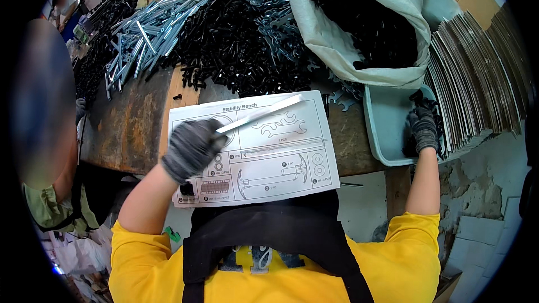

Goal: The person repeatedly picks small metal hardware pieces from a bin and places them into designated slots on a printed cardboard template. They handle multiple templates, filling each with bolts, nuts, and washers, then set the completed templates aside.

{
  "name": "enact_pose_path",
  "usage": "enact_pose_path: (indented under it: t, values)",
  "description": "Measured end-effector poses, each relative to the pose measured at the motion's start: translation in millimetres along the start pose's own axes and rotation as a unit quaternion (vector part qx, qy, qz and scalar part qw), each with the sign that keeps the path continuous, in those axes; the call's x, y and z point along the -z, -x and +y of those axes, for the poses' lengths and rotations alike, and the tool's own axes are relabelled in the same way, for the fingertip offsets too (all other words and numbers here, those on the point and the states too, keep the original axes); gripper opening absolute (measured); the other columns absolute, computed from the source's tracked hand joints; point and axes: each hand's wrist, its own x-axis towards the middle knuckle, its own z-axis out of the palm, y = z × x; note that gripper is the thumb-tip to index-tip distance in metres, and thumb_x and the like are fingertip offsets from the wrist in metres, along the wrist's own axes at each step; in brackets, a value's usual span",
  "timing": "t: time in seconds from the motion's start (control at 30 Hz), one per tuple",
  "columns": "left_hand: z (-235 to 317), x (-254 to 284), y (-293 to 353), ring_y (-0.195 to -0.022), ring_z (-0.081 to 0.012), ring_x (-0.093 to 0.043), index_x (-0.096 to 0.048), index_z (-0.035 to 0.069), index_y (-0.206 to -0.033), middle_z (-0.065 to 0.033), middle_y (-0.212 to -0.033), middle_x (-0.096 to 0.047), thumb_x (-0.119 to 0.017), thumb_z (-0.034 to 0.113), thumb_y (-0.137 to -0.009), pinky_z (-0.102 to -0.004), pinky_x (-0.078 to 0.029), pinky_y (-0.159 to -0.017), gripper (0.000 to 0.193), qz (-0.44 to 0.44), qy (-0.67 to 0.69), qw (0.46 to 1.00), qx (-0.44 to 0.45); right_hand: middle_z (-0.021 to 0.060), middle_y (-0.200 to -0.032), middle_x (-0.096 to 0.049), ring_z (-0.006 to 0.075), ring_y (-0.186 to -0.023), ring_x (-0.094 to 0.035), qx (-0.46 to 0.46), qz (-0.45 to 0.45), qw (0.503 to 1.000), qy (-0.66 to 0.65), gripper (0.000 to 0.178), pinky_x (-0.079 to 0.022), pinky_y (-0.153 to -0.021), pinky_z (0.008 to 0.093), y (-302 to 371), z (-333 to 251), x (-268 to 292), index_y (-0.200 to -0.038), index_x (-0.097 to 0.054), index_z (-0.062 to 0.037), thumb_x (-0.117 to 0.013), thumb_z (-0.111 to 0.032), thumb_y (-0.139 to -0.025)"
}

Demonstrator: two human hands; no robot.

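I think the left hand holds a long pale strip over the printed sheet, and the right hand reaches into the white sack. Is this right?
Not quite. In the head view the right hand reaches into the grey plastic bin, not the white sack. The left hand does hold the long pale strip over the printed sheet.

A worn brown tabletop (132,126) is filling the middle of the view, and its surface is looking scratched and rusty. A big heap of small black metal parts (236,50) is lying across its far side. A bunch of shiny silver rods (146,36) is lying on the heap at the left. A pale cloth sack (359,39) is sitting open on the right, with more black parts showing inside. A row of thin flat boards (483,78) is leaning just beside it. Below them, a rough grey wall (477,191) is showing cracks and patches. Another person in a green sleeve (42,207) is standing at the left edge. Bright, even light is falling on everything.
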Motion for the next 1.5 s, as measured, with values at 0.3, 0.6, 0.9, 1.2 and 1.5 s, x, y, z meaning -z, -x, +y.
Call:
enact_pose_path:
  t: [0.3, 0.6, 0.9, 1.2, 1.5]
  values:
    - [9, -58, -6, -0.071, -0.0238, -0.059, -0.061, 0.008, -0.085, -0.0099, -0.078, -0.059, -0.064, 0.027, -0.072, -0.0355, -0.048, -0.061, 0.023, -0.146, -0.065, 0.986, -0.052, 0.0028, -0.085, -0.056, 0.0089, -0.064, -0.05, 0.014, -0.057, 0.823, -0.566, 0.021, -0.045, -0.057, 0.0213, 56, -60, 40, -0.104, -0.056, -0.0089, -0.053, -0.012, -0.083]
    - [-15, -63, 7, -0.076, -0.024, -0.059, -0.062, 0.009, -0.092, -0.0081, -0.083, -0.06, -0.065, 0.025, -0.073, -0.0342, -0.049, -0.067, 0.025, -0.136, -0.008, 0.99, -0.041, 0.0092, -0.094, -0.06, 0.0199, -0.084, -0.059, 0.427, -0.254, 0.773, -0.395, 0.029, -0.049, -0.071, 0.0303, 143, -182, 28, -0.108, -0.055, -0.0119, -0.059, -0.017, -0.08]
    - [-10, -58, 6, -0.076, -0.0248, -0.06, -0.062, 0.008, -0.093, -0.0092, -0.084, -0.06, -0.065, 0.023, -0.073, -0.0339, -0.049, -0.067, 0.026, -0.143, 0.016, 0.99, -0.016, 0.0096, -0.098, -0.052, 0.0237, -0.087, -0.057, 0.502, -0.218, 0.82, -0.171, 0.024, -0.05, -0.073, 0.0341, 168, -213, 9, -0.101, -0.061, -0.0153, -0.057, -0.023, -0.079]
    - [-10, -58, 3, -0.076, -0.0248, -0.059, -0.062, 0.007, -0.091, -0.0099, -0.083, -0.06, -0.064, 0.026, -0.073, -0.0346, -0.049, -0.068, 0.026, -0.156, 0.02, 0.987, -0.015, 0.0106, -0.095, -0.057, 0.0254, -0.081, -0.059, 0.486, -0.13, 0.809, -0.305, 0.019, -0.051, -0.069, 0.0321, 150, -202, 9, -0.093, -0.062, -0.011, -0.063, -0.018, -0.076]
    - [-7, -43, -8, -0.079, -0.0279, -0.059, -0.06, 0.006, -0.095, -0.0135, -0.084, -0.059, -0.056, 0.033, -0.079, -0.0382, -0.048, -0.07, 0.031, -0.222, 0.058, 0.973, 0.009, 0.0115, -0.096, -0.059, 0.0288, -0.094, -0.055, 0.394, -0.016, 0.889, -0.233, 0.025, -0.042, -0.086, 0.0378, 17, -244, -22, -0.098, -0.059, -0.0081, -0.056, -0.026, -0.081]
